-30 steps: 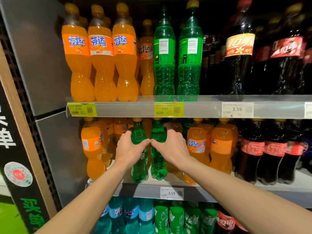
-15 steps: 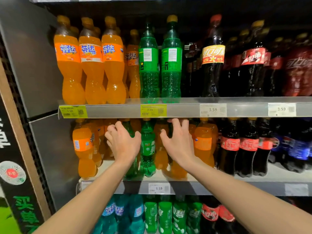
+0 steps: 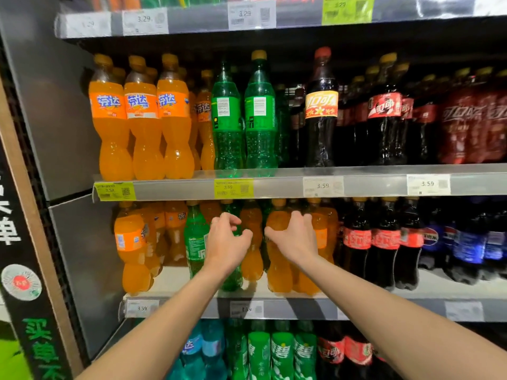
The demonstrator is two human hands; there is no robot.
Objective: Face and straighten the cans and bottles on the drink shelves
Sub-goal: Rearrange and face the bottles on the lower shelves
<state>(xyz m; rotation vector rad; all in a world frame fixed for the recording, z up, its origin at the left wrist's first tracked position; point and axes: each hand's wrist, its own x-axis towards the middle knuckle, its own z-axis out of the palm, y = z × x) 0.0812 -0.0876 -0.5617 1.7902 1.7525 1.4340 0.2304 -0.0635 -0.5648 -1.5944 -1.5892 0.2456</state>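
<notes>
At nine o'clock on the middle shelf (image 3: 274, 293) an orange bottle (image 3: 131, 248) shows its back label. Just right, a green bottle (image 3: 195, 241) stands freed: the left hand (image 3: 226, 244) let it go a second ago and now curls round a second green bottle (image 3: 233, 281). At three o'clock the right hand (image 3: 297, 239) has shifted onto an orange bottle (image 3: 278, 267), its grip loosely wrapped, apparently to regroup the mixed flavours
</notes>
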